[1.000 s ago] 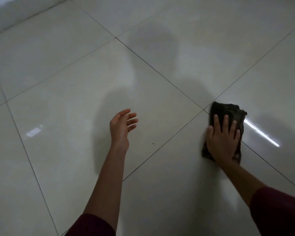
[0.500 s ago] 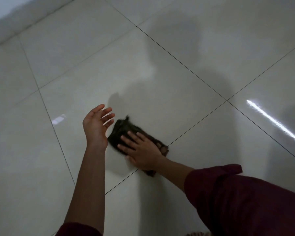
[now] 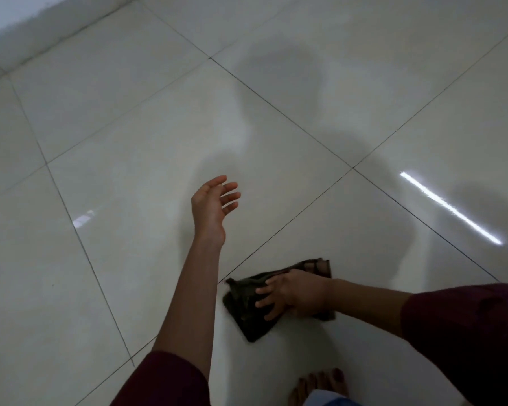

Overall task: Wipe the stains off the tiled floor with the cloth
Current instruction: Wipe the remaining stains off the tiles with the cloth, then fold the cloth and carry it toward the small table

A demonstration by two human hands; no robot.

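Note:
A dark crumpled cloth (image 3: pixel 248 313) lies flat on the glossy pale tiled floor (image 3: pixel 147 159), low in the view, beside a grout line. My right hand (image 3: pixel 294 294) presses down on the cloth, fingers spread and pointing left. My left hand (image 3: pixel 211 205) hovers above the floor further out, palm turned right, fingers loosely apart, holding nothing. I cannot make out distinct stains on the tiles around the cloth.
A bare foot (image 3: pixel 320 386) stands on the floor at the bottom edge, just below the cloth. A white wall base (image 3: pixel 27 33) runs along the top left. A bright light reflection (image 3: pixel 449 208) streaks the tile at right.
My right hand has dragged the cloth from the right tile to the left across the grout line, then back toward me. The left hand stayed raised and open.

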